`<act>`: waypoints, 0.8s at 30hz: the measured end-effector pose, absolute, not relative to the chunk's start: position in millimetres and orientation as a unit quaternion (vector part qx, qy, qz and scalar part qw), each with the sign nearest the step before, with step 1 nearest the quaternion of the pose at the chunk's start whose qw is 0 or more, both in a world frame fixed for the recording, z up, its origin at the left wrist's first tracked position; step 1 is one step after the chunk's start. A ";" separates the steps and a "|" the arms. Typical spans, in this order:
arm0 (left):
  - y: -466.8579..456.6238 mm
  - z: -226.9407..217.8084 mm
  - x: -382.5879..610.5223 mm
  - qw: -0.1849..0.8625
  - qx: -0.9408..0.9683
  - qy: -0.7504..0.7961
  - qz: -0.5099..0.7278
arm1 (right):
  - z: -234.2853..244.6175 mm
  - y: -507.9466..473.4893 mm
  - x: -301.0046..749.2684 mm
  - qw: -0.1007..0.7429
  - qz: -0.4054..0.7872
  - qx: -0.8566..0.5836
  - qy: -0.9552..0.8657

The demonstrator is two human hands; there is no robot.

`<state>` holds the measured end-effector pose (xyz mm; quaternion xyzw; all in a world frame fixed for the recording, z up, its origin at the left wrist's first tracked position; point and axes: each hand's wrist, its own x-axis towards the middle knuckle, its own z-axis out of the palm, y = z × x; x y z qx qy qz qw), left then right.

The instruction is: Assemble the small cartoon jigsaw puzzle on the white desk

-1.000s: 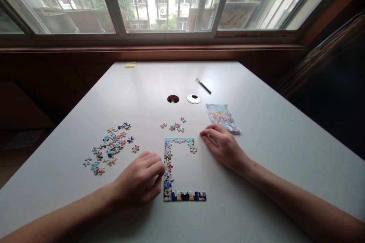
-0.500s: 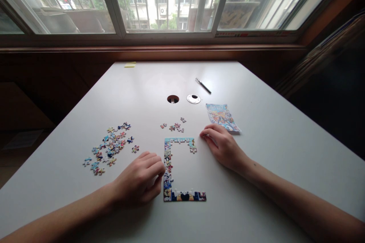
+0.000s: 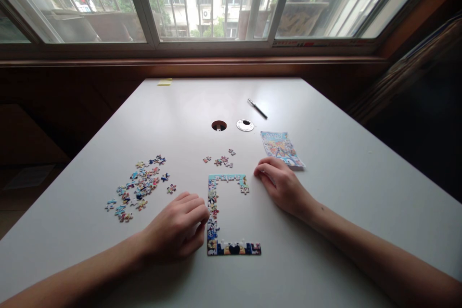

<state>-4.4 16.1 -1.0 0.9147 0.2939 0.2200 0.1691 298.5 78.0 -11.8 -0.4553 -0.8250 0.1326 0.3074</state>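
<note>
Resting at the near end of a broad white tabletop [image 3: 180,110], two bare hands flank a partly joined jigsaw border of multicoloured, printed flat pieces [image 3: 212,219]. That border lies flat between them, a long left side with a top arm and a bottom arm reaching right, its right side open save for a short stub at the top. From where I stand, the left hand [image 3: 180,224] is loosely curled, its fingertips at the border's left edge, touching or just beside it, I can't tell which. The right hand [image 3: 281,183] has thumb and forefinger drawn close together beyond the border's upper right corner; whether a piece is pinched there I cannot make out. Its knuckles overlap, to my eye, the near edge of a pale-blue printed picture sheet [image 3: 278,144]. Left of the border spreads a heap of loose, mixed-colour jigsaw pieces [image 3: 146,184], and a handful of small reddish and pale pieces [image 3: 218,161] sits just past the top arm. Farther back lie a slim black-and-silver pen [image 3: 258,109] and a round silvery ring [image 3: 242,128].
</note>
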 end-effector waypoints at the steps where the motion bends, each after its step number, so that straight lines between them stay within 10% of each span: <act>1: 16.4 -0.9 -4.4 0.169 0.915 0.294 0.220 | -11.9 78.2 298.6 0.307 0.132 -0.455 -0.826; 24: 16.3 -0.6 -5.2 0.175 0.914 0.294 0.217 | -12.4 78.4 298.4 0.308 0.135 -0.449 -0.828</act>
